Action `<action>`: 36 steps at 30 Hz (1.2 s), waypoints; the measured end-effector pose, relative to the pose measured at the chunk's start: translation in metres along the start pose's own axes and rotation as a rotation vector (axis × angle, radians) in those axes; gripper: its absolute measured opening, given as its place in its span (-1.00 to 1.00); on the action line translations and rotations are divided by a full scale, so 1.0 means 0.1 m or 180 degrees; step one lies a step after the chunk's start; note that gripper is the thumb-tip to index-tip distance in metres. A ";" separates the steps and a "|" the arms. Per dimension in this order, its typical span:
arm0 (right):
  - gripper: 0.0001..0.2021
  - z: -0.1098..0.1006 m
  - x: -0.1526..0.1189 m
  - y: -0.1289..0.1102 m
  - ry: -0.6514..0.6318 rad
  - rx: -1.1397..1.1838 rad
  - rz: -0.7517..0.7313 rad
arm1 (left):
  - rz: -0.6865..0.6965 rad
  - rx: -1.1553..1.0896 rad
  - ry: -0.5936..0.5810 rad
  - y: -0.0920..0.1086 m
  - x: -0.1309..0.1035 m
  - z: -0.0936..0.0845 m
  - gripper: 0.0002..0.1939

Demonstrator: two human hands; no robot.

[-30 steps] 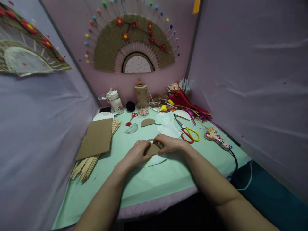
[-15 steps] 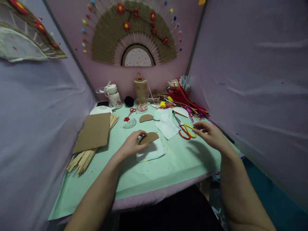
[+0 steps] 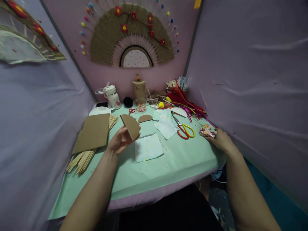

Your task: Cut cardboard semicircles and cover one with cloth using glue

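My left hand [image 3: 120, 141] grips a cardboard half-circle [image 3: 131, 125], raised and tilted above the table. Under and to the right of it, a pale square of cloth [image 3: 149, 148] lies flat with frayed edges. At the right edge of the table, my right hand [image 3: 222, 140] has its fingers curled at a small shiny, many-coloured item [image 3: 208, 132]; its kind is unclear. Scissors [image 3: 184, 128] with one red and one yellow handle lie open between the hands. A second cardboard half-circle [image 3: 145, 118] rests further back, next to more pale cloth [image 3: 166, 128].
On the left, a cardboard sheet [image 3: 92, 133] covers a bundle of wooden sticks [image 3: 83, 162]. A bottle [image 3: 112, 97], twine spool [image 3: 139, 89], bead dish [image 3: 140, 106] and red pipe cleaners [image 3: 184, 99] line the back. A decorated fan [image 3: 103, 45] hangs on the wall.
My left hand has lifted the cardboard half-circle off the cloth and turned it. My right hand has moved right, from beside the scissors to the small many-coloured item.
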State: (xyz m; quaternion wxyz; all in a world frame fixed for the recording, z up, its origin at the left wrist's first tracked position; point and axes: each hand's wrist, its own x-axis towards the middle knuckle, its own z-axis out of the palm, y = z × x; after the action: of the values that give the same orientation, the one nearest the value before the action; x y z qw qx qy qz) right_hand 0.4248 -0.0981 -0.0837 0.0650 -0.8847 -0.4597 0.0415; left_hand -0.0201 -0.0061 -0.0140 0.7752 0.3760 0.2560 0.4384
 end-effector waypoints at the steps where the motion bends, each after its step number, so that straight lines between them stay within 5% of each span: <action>1: -0.42 0.00 0.00 -0.01 -0.0044 -0.0036 -0.0023 | 0.0007 -0.0048 -0.0055 0.01 -0.01 -0.01 -0.45; 5: -0.58 -0.07 -0.10 -0.02 0.0112 0.0289 -0.0140 | 0.0045 -0.0074 -0.0281 -0.01 -0.03 -0.05 -0.34; 10: -0.72 -0.29 -0.51 -0.16 0.0324 0.2671 0.0080 | 0.0121 0.0020 -0.0516 -0.08 -0.04 -0.08 -0.26; 16: -0.56 -0.58 -1.21 -0.76 -0.0703 0.4592 -0.0155 | -0.0130 0.0192 -0.0928 -0.20 -0.05 -0.03 -0.29; 23: -0.51 -0.44 -1.65 -1.44 -0.1860 0.4766 -0.1297 | -0.0525 0.0248 -0.1261 -0.34 -0.05 0.04 -0.25; 36: -0.50 -0.42 -1.78 -1.75 -0.1820 0.4274 -0.1551 | -0.0597 0.0358 -0.1288 -0.46 -0.03 0.00 -0.32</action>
State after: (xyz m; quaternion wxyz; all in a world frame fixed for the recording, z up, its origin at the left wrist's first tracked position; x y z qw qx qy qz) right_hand 0.1864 -0.1476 -0.0131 0.4741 -0.4841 -0.5168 0.5233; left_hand 0.0008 -0.0237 -0.0509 0.8259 0.4735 0.1532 0.2651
